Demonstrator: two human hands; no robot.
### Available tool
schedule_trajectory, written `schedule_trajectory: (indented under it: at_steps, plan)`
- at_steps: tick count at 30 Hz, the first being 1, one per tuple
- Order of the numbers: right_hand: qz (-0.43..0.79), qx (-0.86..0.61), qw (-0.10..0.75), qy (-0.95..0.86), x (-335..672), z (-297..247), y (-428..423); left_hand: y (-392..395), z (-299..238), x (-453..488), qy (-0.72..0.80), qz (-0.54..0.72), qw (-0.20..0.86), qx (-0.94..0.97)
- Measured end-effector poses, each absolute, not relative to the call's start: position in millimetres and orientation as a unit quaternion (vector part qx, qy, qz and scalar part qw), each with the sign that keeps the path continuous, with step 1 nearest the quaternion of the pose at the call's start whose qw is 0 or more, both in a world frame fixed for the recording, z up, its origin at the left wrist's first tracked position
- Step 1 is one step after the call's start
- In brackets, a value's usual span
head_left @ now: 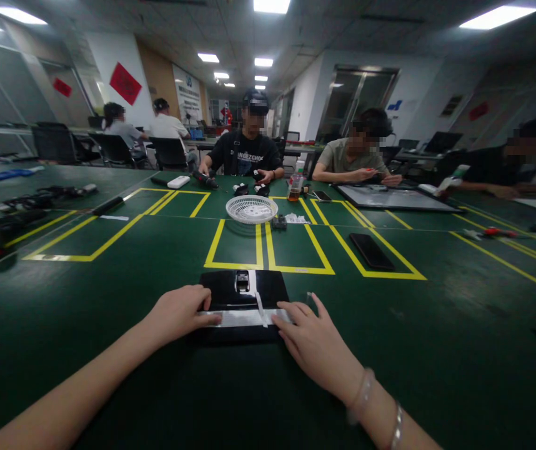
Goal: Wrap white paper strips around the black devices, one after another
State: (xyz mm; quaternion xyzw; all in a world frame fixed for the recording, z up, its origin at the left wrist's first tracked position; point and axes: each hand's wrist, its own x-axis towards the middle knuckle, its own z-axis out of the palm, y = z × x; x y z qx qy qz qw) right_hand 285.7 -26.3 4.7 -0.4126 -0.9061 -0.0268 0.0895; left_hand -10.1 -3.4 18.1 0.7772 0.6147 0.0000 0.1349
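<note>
A glossy black flat panel (223, 297) lies on the green table in front of me. It has a small rectangular recess with a metallic part inside. A wide silver strip (242, 319) runs across its near part, and a narrow silvery piece (260, 303) crosses it upright. My left hand (181, 312) curls its fingers round the panel's left edge, thumb laid along the strip. At the right end, my right hand (312, 331) rests spread fingertips on the strip and panel edge. Its outermost finger is raised. The panel's underside is hidden.
Beyond the panel stand a white round basket (252, 210) and a bottle (295, 184). A black phone (371, 251) lies to the right among yellow tape outlines. Dark cable-like items (45, 199) lie left. Several people sit beyond; one handles a large flat panel (392, 196).
</note>
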Motion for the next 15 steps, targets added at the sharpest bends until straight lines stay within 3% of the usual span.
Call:
schedule_trajectory:
  at_steps: [8, 15]
  plan:
    - [-0.012, -0.406, 0.100, -0.908, 284, 5, -32, -4, 9, -15, 0.556, 0.059, 0.101, 0.823]
    - [-0.074, -0.418, 0.086, -0.901, 276, 4, -35, -9, 7, 0, 0.474, 0.090, 0.091, 0.871]
